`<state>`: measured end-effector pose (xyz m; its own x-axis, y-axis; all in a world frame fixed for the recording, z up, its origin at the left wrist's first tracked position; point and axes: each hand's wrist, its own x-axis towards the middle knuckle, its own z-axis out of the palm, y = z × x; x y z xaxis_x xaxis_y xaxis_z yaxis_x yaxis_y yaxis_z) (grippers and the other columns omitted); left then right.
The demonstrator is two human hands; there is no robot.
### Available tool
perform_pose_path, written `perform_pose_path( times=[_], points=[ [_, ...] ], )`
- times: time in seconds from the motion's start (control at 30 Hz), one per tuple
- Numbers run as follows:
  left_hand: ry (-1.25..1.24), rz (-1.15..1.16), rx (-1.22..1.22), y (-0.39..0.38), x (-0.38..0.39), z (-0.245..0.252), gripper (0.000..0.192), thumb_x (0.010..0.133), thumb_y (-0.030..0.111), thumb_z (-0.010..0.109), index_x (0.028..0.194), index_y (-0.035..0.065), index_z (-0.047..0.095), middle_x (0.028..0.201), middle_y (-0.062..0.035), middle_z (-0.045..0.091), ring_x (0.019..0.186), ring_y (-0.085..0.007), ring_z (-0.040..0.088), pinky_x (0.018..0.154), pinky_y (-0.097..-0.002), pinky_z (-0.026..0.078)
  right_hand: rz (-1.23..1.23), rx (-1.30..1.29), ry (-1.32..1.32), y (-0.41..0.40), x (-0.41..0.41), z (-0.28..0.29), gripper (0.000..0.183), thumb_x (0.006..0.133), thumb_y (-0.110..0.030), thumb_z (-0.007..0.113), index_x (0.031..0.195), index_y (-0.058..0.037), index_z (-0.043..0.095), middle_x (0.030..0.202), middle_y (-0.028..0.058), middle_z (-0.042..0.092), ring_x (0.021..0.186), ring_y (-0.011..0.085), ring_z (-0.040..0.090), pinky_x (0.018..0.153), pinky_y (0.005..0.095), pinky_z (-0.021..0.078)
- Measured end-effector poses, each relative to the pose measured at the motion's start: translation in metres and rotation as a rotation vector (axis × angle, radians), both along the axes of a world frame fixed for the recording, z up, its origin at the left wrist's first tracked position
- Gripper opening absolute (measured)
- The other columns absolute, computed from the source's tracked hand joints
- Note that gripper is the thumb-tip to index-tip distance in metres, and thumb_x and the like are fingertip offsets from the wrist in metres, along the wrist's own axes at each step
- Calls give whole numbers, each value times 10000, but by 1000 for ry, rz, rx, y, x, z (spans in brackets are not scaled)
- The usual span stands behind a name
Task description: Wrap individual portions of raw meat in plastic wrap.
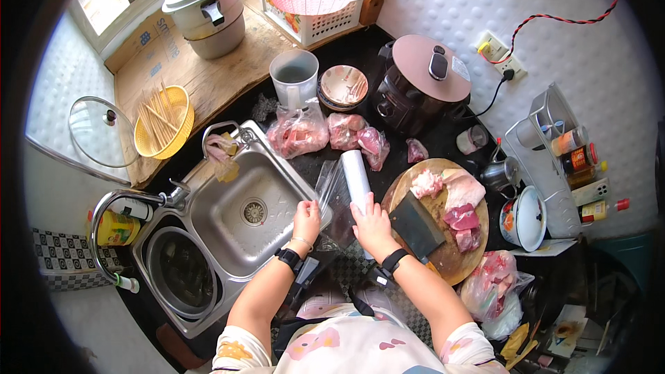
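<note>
A white roll of clear plastic film or bags [356, 176] lies along the black counter, between the sink and the round wooden chopping board [400, 187]. My right hand [373, 226] lies over the roll's near part, thumb on one side and fingers on the other. To the roll's left, a loose sheet of clear plastic [335, 208] spreads towards the sink. My left hand [306, 222] pinches its edge with bent fingers by the sink's rim. On the board are a cleaver [418, 226], a piece of pale fatty meat [464, 187] and red meat pieces [462, 218].
Bagged meat [297, 132] sits behind the roll; more bagged meat [491, 280] lies right of the board. Left is a steel sink [228, 228] with a pot [179, 270] in its smaller basin. An electric pressure cooker [423, 83] and bowls [343, 85] stand behind.
</note>
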<state>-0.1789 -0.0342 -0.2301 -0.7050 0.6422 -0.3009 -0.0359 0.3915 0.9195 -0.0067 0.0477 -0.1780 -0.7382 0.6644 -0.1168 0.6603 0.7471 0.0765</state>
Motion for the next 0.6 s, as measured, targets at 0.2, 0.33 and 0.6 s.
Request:
perform_pose_path(
  times=[0.2,0.33,0.6],
  points=[
    [-461,-384,-239,-17,-13,25,342,947,386,645,1065,65,661,667,45,554,506,-53,432,466,-231,351,6,-11,-25,1,4,2,738,761,-396,770,1415,-223,474,1493,288,341,1125,341,541,897,410,472],
    [-481,-641,-342,-41,-17,17,230,926,317,671,938,87,679,687,42,563,517,-62,443,489,-229,375,12,10,-52,0,-1,1,735,762,-383,769,1416,-212,479,1479,299,351,1120,340,539,898,410,470],
    [-566,-543,-308,-66,-3,17,96,971,187,566,954,98,533,822,-63,702,581,-123,637,543,-252,528,8,51,-100,-4,-4,-1,724,786,-368,747,1435,-206,473,1485,319,333,1140,365,538,927,421,464]
  ],
)
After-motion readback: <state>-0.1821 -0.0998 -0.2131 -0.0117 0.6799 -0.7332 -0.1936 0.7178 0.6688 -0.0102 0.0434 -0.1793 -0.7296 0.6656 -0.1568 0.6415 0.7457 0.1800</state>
